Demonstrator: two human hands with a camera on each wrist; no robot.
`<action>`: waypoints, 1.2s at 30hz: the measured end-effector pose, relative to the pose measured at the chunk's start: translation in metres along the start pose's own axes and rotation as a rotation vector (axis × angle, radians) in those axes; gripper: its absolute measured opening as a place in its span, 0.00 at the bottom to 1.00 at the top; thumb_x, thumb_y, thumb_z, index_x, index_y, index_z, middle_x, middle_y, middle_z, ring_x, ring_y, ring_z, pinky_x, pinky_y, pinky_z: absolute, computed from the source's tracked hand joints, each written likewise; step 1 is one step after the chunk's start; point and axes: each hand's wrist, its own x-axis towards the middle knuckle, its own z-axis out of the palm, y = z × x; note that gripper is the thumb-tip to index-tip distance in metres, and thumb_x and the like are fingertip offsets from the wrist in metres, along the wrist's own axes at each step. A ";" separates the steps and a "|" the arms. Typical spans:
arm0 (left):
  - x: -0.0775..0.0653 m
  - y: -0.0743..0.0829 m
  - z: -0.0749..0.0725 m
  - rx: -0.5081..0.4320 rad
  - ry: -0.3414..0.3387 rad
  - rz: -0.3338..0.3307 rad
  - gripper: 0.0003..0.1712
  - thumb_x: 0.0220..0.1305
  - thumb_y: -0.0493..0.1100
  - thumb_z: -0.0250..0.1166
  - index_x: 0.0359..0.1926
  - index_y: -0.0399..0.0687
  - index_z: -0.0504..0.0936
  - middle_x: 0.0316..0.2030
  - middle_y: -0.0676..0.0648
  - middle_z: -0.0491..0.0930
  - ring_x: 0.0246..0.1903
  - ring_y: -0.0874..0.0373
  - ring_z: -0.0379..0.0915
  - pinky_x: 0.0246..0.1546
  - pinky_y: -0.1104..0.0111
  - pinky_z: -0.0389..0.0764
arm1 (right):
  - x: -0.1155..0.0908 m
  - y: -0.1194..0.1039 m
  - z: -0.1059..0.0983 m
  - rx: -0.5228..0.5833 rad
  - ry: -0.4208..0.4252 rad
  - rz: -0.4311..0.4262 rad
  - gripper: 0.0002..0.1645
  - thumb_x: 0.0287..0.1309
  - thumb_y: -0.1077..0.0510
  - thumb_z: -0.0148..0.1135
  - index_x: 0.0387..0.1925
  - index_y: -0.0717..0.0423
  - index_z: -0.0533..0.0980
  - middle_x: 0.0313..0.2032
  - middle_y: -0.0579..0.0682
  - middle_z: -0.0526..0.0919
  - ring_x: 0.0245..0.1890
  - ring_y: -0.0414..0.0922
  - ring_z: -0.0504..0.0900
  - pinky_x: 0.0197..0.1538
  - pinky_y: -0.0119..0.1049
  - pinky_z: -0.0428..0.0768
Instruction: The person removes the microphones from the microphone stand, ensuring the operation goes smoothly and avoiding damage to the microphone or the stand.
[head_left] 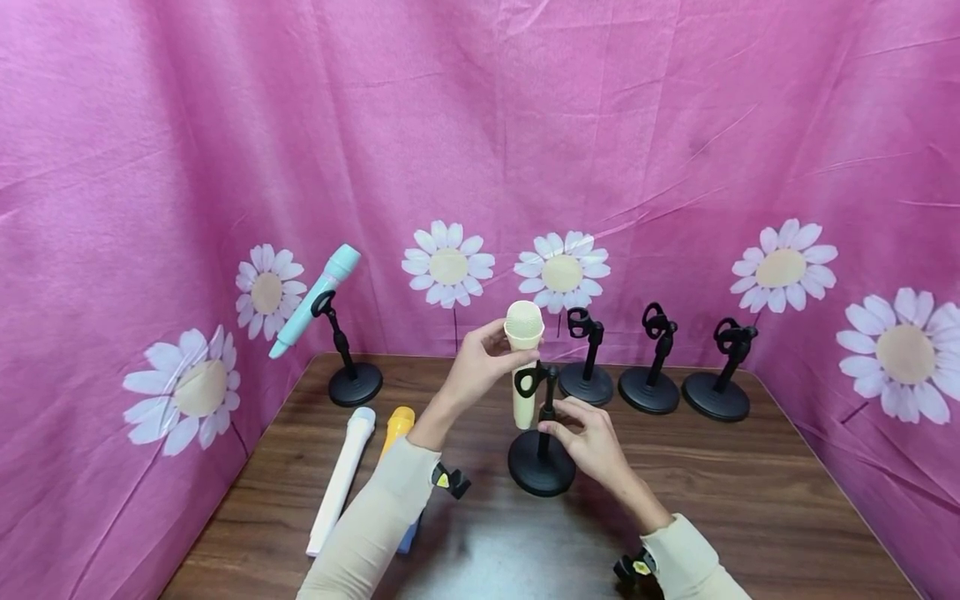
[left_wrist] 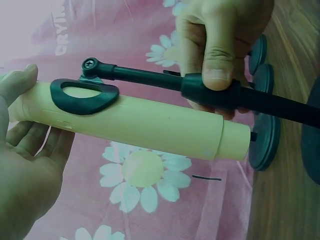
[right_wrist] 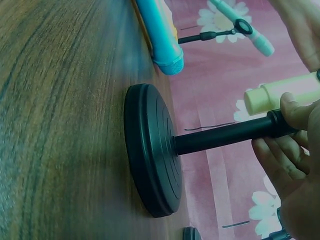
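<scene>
My left hand [head_left: 480, 362] grips a cream microphone [head_left: 524, 400] near its head, which points up. My right hand [head_left: 588, 437] pinches the collar on the pole of a black desktop microphone stand [head_left: 542, 467]. The stand's ring clip [left_wrist: 85, 97] lies against the microphone's body, overlapping it in the left wrist view. Below the clip, the microphone's lower end [right_wrist: 257, 101] runs alongside the pole. In the right wrist view the round base [right_wrist: 155, 150] stands at the wooden tabletop.
At the back left, a mint microphone [head_left: 315, 300] sits tilted in another stand [head_left: 356, 385]. White [head_left: 341, 483] and orange [head_left: 402, 421] microphones lie by my left sleeve, with a blue one [right_wrist: 162, 37] partly hidden. Three bare stands [head_left: 649, 390] line the back right, before a pink curtain.
</scene>
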 end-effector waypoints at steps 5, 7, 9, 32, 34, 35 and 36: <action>0.005 0.007 -0.001 0.003 0.008 0.009 0.24 0.66 0.38 0.76 0.62 0.44 0.84 0.52 0.40 0.89 0.49 0.58 0.87 0.53 0.66 0.85 | -0.001 0.002 0.001 0.009 0.007 -0.006 0.18 0.53 0.64 0.82 0.47 0.57 0.89 0.39 0.46 0.91 0.41 0.31 0.86 0.42 0.25 0.87; 0.007 0.010 -0.001 -0.005 0.010 0.023 0.23 0.66 0.38 0.76 0.62 0.44 0.84 0.52 0.39 0.90 0.49 0.58 0.87 0.52 0.66 0.85 | -0.001 0.003 0.001 0.009 0.009 -0.008 0.18 0.53 0.64 0.82 0.47 0.56 0.89 0.39 0.46 0.91 0.41 0.31 0.86 0.42 0.24 0.86; 0.009 0.013 -0.001 -0.026 0.010 0.039 0.23 0.67 0.37 0.75 0.61 0.43 0.84 0.52 0.37 0.89 0.49 0.59 0.87 0.52 0.67 0.85 | -0.001 0.003 0.001 0.007 0.006 -0.001 0.17 0.53 0.64 0.82 0.47 0.55 0.90 0.39 0.46 0.91 0.40 0.30 0.86 0.42 0.24 0.86; 0.021 0.033 0.000 -0.082 0.057 0.152 0.20 0.69 0.34 0.72 0.60 0.37 0.83 0.51 0.29 0.87 0.46 0.61 0.87 0.51 0.67 0.84 | -0.001 0.003 0.001 0.008 0.006 -0.013 0.16 0.54 0.63 0.81 0.46 0.55 0.89 0.38 0.45 0.90 0.40 0.31 0.86 0.42 0.25 0.86; 0.022 0.034 0.000 -0.090 0.062 0.154 0.20 0.69 0.34 0.71 0.61 0.36 0.83 0.50 0.29 0.87 0.46 0.61 0.87 0.51 0.66 0.85 | -0.001 0.003 0.002 0.006 0.012 -0.029 0.16 0.54 0.64 0.81 0.46 0.56 0.89 0.37 0.46 0.90 0.39 0.32 0.86 0.42 0.25 0.86; 0.022 0.035 0.000 -0.095 0.064 0.156 0.21 0.69 0.34 0.71 0.61 0.36 0.83 0.50 0.29 0.87 0.46 0.61 0.87 0.52 0.66 0.85 | -0.001 0.004 0.002 0.005 0.014 -0.035 0.16 0.54 0.64 0.81 0.46 0.56 0.89 0.37 0.46 0.90 0.39 0.32 0.86 0.42 0.25 0.86; 0.022 0.036 0.001 -0.098 0.068 0.158 0.21 0.69 0.34 0.71 0.61 0.35 0.82 0.51 0.29 0.87 0.47 0.62 0.87 0.52 0.66 0.85 | 0.000 0.004 0.002 0.006 0.016 -0.039 0.16 0.54 0.64 0.81 0.45 0.56 0.89 0.37 0.45 0.90 0.39 0.32 0.86 0.42 0.25 0.86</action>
